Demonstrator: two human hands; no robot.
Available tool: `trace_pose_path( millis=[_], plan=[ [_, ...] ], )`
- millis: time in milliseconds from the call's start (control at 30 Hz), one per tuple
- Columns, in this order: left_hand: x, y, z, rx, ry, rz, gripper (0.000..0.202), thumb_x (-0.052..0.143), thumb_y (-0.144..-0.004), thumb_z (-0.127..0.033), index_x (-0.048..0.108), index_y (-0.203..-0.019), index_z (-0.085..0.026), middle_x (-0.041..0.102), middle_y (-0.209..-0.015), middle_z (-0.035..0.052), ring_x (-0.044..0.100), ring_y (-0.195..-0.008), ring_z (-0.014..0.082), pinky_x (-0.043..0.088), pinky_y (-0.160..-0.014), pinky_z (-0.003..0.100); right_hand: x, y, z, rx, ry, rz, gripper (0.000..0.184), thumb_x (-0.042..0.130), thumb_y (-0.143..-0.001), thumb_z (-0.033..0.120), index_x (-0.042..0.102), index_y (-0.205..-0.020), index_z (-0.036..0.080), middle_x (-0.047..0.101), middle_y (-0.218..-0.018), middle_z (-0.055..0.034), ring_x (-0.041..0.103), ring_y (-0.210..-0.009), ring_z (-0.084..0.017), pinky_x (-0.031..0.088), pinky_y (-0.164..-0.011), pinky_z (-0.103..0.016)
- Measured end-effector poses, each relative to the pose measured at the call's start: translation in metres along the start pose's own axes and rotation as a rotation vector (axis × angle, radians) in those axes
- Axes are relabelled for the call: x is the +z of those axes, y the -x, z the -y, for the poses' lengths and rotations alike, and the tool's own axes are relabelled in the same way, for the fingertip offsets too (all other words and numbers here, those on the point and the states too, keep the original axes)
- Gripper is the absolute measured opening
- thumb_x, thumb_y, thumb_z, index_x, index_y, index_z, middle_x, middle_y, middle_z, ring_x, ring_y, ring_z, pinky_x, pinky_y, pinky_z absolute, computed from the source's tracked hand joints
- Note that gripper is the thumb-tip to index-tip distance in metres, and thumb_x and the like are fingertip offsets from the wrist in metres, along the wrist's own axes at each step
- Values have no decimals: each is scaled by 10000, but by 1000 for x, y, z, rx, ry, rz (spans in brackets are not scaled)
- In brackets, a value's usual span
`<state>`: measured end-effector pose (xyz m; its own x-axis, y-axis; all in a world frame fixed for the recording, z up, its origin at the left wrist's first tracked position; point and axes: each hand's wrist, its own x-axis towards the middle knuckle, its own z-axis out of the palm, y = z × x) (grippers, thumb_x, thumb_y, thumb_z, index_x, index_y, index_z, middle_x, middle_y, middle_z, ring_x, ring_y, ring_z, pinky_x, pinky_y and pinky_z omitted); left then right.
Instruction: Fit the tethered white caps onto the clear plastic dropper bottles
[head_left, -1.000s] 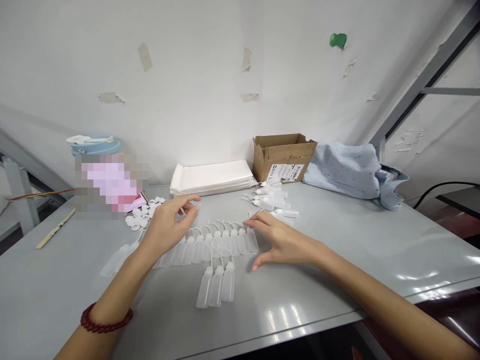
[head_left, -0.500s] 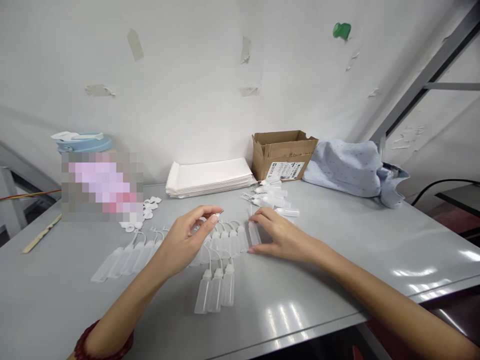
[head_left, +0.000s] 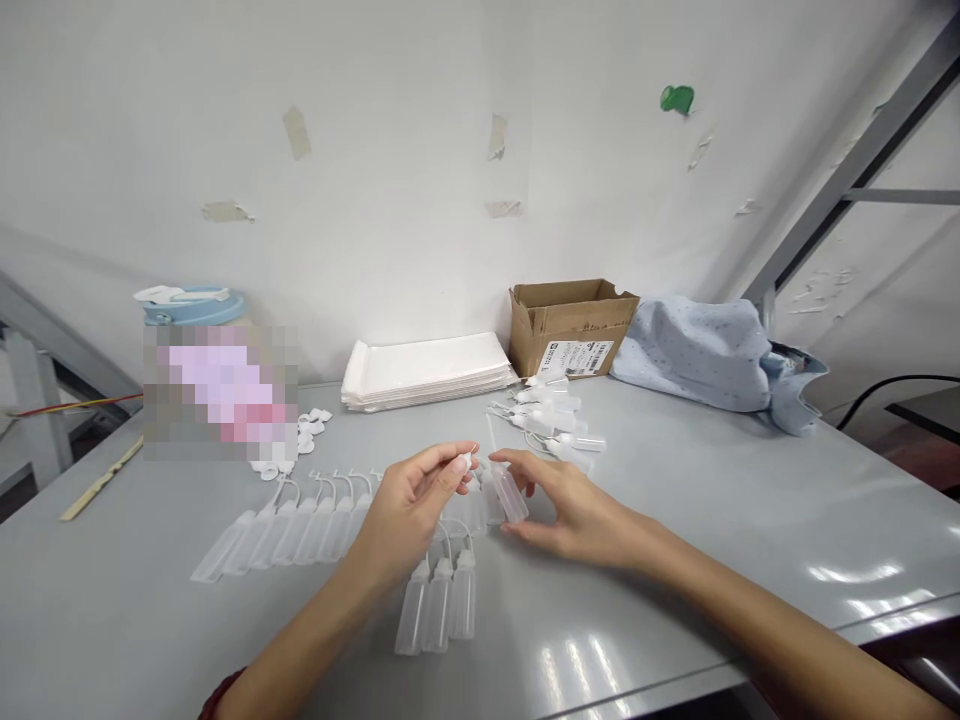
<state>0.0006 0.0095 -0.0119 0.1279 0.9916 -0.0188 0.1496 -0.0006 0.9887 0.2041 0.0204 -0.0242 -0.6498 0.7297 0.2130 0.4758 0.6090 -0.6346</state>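
Between the thumb and fingers of my left hand (head_left: pixel 411 505) is a small white needle tip (head_left: pixel 466 462) with a thin metal needle. My right hand (head_left: pixel 581 510) grips a translucent plastic dropper bottle (head_left: pixel 511 495), tilted, between thumb and fingers; a pale strap sticks up from its top. The needle tip is close to the bottle's top, but apart from it. A row of similar bottles (head_left: pixel 289 530) with strapped caps lies to the left, partly hidden behind my left hand. Three more bottles (head_left: pixel 437 605) lie in front of the row.
Loose bottles (head_left: pixel 555 418) are heaped behind my right hand. White envelopes (head_left: pixel 427 372), an open cardboard box (head_left: pixel 566 345) and light blue cloth (head_left: pixel 690 345) line the wall. Small white pieces (head_left: pixel 313 428) lie at left beside a blurred pink-purple area. A thin stick (head_left: pixel 101 480) lies farther left.
My left hand has moved right with the needle tip, closer to the bottle. My right hand has tilted the bottle at the row's right end. The whole view has shifted slightly.
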Motion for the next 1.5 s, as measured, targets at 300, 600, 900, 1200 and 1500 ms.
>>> trace_pose_path(
  millis=[300, 600, 900, 1200, 1500],
  plan=[
    [10, 0, 1, -93, 426, -106, 185, 771, -659, -286, 685, -781, -177, 692, -865, 23, 609, -898, 156, 455, -874, 268, 7, 4, 11, -78, -40, -67, 631, 622, -796, 181, 330, -1355, 171, 610, -1024, -75, 555, -767, -158, 499, -695, -297],
    [13, 0, 8, -98, 463, -163, 199, 766, -671, -314, 658, -733, -158, 631, -790, -6, 592, -774, 115, 497, -764, 236, 8, 4, 14, -123, -23, -35, 644, 564, -858, 169, 260, -1425, 197, 596, -978, -84, 569, -862, -194, 508, -749, -323],
    [11, 0, 9, -82, 370, -126, 173, 759, -675, -316, 679, -747, -181, 678, -777, 5, 608, -787, 136, 476, -773, 242, 15, 4, 5, -276, 99, -130, 629, 407, -869, 50, 209, -1446, 202, 582, -941, -99, 587, -796, -185, 540, -680, -307],
    [1, -2, 0, -123, 230, -62, 166, 748, -678, -338, 717, -750, -191, 702, -786, 21, 612, -799, 155, 474, -780, 255, 15, 1, -6, -385, 429, -213, 651, 368, -814, -9, 215, -1432, 126, 639, -965, -133, 635, -789, -213, 555, -625, -324],
    [7, 2, 2, -149, 223, -61, 161, 746, -671, -323, 710, -728, -177, 689, -756, 27, 641, -769, 176, 508, -787, 303, 10, 2, -8, -407, 553, -339, 487, 307, -877, 5, 351, -1355, 88, 642, -1025, -180, 639, -876, -244, 563, -623, -344]
  ],
)
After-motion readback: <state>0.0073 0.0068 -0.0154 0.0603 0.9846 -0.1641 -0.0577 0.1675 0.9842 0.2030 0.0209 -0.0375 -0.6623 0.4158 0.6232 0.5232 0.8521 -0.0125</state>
